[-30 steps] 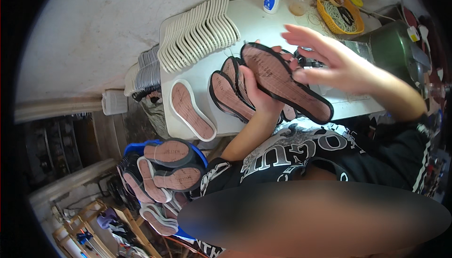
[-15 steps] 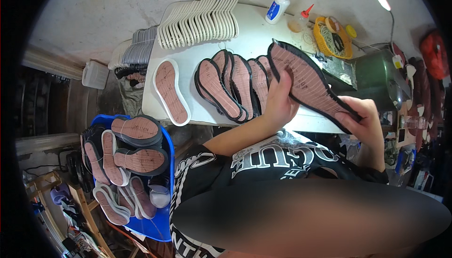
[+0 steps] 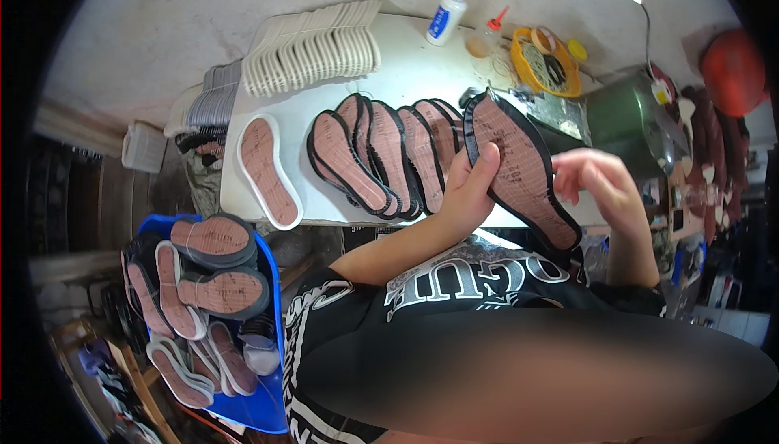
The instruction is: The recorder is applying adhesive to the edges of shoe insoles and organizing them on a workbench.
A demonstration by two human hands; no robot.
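My left hand (image 3: 475, 188) grips a pink shoe insole (image 3: 519, 160) with a black fabric rim, thumb on its pink face. The insole is tilted above the table's front edge, its narrower end pointing down to the right. My right hand (image 3: 600, 188) is beside the insole's right edge, fingers loosely bent and apart; whether a fingertip touches the rim I cannot tell. Left of my left hand, several similar black-rimmed insoles (image 3: 389, 156) lie overlapping in a row. Farther left lies a single pink insole with a white rim (image 3: 270, 172).
On the white table (image 3: 410, 55) stand a row of cream soles (image 3: 312, 55), a white bottle (image 3: 446, 18), a red-tipped bottle (image 3: 484, 38) and a yellow basket (image 3: 565, 83). A blue crate (image 3: 280, 314) of bundled soles is at lower left; a green machine (image 3: 633, 124) stands right.
My right hand has let go of the insole's narrow end and moved up along its right edge. My left hand still holds the insole, now turned more upright. The whole view has shifted slightly.
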